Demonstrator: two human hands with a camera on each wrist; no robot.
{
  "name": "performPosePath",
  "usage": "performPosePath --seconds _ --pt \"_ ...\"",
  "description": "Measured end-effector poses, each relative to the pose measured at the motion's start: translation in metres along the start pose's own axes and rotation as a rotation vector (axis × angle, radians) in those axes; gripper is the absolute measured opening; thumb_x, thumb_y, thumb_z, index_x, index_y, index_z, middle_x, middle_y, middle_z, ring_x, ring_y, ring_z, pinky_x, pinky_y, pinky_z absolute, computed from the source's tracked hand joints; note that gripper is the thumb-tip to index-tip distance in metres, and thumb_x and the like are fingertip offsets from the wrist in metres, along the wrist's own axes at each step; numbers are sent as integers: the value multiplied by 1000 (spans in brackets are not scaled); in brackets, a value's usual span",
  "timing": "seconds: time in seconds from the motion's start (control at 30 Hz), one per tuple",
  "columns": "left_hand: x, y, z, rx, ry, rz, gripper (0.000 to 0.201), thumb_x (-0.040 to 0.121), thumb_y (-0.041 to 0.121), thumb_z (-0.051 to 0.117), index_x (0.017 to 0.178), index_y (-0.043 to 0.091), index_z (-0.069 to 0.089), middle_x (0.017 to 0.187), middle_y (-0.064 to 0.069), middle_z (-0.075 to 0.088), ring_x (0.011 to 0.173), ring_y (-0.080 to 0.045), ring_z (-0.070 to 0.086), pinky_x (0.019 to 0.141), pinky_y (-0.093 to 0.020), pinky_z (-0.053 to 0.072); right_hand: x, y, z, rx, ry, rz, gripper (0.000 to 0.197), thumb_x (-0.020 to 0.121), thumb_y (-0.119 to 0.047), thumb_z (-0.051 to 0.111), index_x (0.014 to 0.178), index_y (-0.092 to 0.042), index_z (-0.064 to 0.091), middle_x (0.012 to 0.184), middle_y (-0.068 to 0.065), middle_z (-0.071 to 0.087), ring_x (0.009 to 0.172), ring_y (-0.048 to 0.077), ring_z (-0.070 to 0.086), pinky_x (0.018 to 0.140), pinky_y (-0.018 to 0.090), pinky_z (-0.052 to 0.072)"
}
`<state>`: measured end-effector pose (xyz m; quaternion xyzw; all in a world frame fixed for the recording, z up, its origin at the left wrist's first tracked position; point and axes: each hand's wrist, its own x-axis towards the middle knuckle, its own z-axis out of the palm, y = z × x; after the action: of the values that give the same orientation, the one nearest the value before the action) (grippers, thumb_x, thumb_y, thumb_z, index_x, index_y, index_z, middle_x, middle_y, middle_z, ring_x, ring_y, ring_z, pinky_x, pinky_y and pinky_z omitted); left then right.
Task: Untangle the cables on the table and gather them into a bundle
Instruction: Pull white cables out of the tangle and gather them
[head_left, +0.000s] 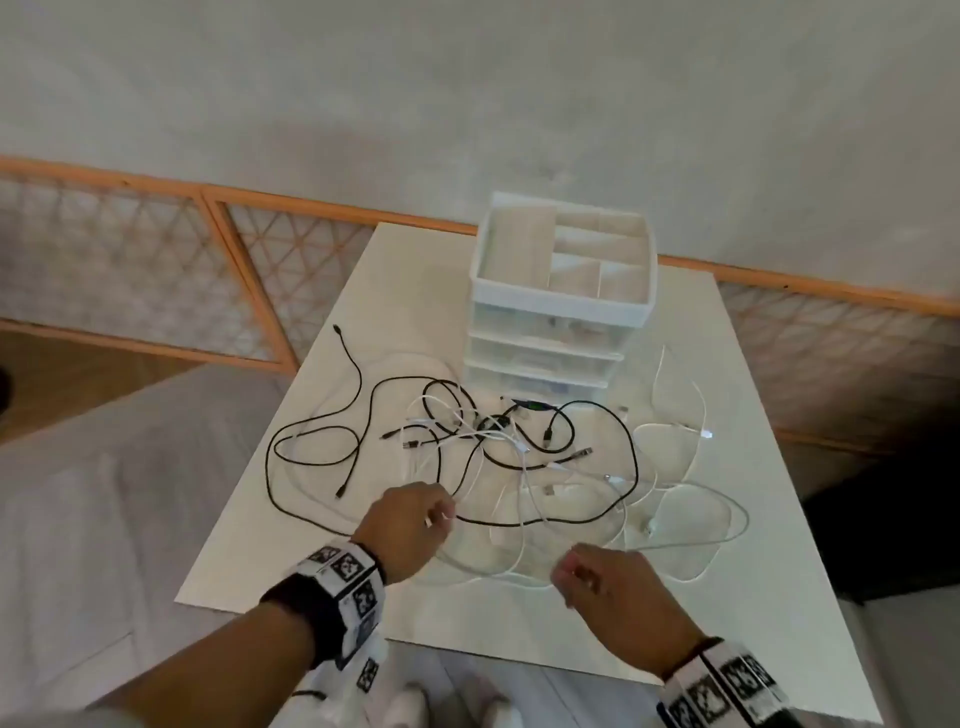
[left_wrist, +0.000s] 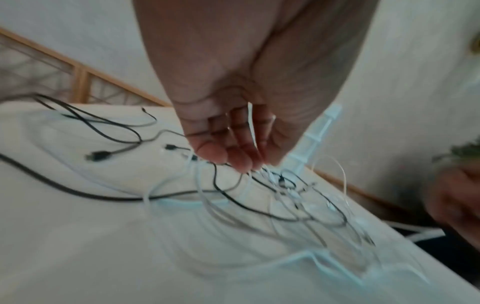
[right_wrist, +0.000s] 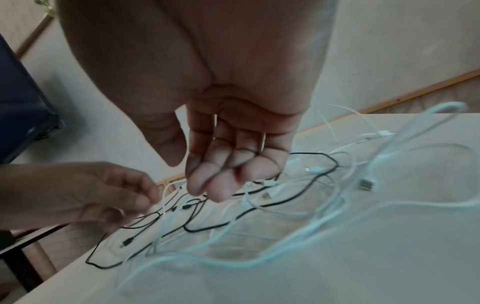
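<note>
Filling most of the scene, a white table (head_left: 753, 571) is seen from above, its near edge just in front of the person and its far edge against a pale wall. A white drawer unit (head_left: 561, 291) is set at the far middle of the tabletop. Spread between that unit and the near edge, the cables (head_left: 498, 447) are still tangled, black and white strands crossing in a knot at the centre, with loose black loops trailing left and white loops trailing right.

The left hand (head_left: 410, 525) is held over the near-left part of the tangle, and a white cable (left_wrist: 250, 127) is pinched in its curled fingers. The right hand (head_left: 618, 587) is held low over the near-right loops; its fingers (right_wrist: 228, 170) are loosely curled and nothing is gripped.

The step is judged to be the freeing of one white strand. It is best done by lifting slowly while the knot is steadied with the free hand, so that crossings are not drawn tighter.

Bare tabletop is left along the near edge for laying out freed cable. White loops lie close to the right edge and could be dragged off.
</note>
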<state>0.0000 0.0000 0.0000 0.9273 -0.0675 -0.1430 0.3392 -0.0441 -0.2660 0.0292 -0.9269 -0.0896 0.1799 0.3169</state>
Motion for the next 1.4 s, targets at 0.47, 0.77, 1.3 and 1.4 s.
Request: performPosePath --seconds 0.47,0.77,1.3,1.4 --pt "16 28 3 40 -6 225 21 90 33 58 102 29 76 92 4 76 80 -13 67 72 -25 50 60 -40 25 -159 1 5 36 85 -31 63 120 -28 63 107 -3 59 96 20 61 86 38 52" --pt "37 7 -42 -43 134 138 25 91 30 60 71 23 46 62 7 53 58 -8 49 58 -27 37 68 -108 -75 3 561 -137 16 80 -27 81 69 -26 69 58 -20 56 59 0 57 59 9 38" --pt "66 60 -179 -807 411 57 26 105 13 42 91 8 63 85 -13 72 64 -17 59 59 -27 54 81 15 -114 -180 426 485 18 87 -37 66 75 -24 69 86 3 74 88 29 68 73 28 46" --pt "75 66 -175 -720 485 19 23 100 11 47 92 9 69 90 -8 74 73 -18 64 73 -33 57 83 53 -88 -320 184 615 17 92 -31 57 92 -27 73 114 4 73 106 28 66 83 27 45"
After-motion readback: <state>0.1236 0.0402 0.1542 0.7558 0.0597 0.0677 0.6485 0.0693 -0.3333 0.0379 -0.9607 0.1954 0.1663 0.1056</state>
